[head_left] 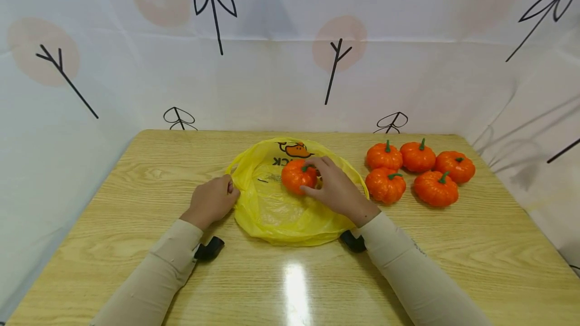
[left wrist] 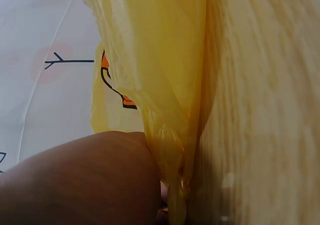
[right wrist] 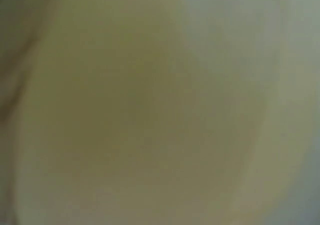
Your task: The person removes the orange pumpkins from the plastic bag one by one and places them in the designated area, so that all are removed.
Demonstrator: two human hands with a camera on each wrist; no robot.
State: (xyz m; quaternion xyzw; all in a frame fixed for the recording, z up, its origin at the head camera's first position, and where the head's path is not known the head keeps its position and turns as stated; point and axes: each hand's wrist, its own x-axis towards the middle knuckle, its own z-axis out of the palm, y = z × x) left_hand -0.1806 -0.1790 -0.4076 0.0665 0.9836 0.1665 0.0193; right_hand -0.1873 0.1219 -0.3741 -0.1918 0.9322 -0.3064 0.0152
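Note:
A yellow plastic bag (head_left: 272,215) lies spread with its mouth wide, a duck print on its far inner side. My left hand (head_left: 214,199) grips the bag's left edge, fingers curled; in the left wrist view the gathered plastic (left wrist: 172,150) runs down beside the hand (left wrist: 90,177). Over the bag's mouth, my right hand (head_left: 337,185) holds a small orange pumpkin (head_left: 296,177) with a green stem, thumb and fingers around its right side. The right wrist view is only a blur of yellow and grey.
Several more orange pumpkins stand grouped right of the bag, the nearest pumpkin (head_left: 385,186) close to its rim. All rest on a wooden table (head_left: 149,185). A white printed cloth (head_left: 272,79) hangs behind the table's far edge.

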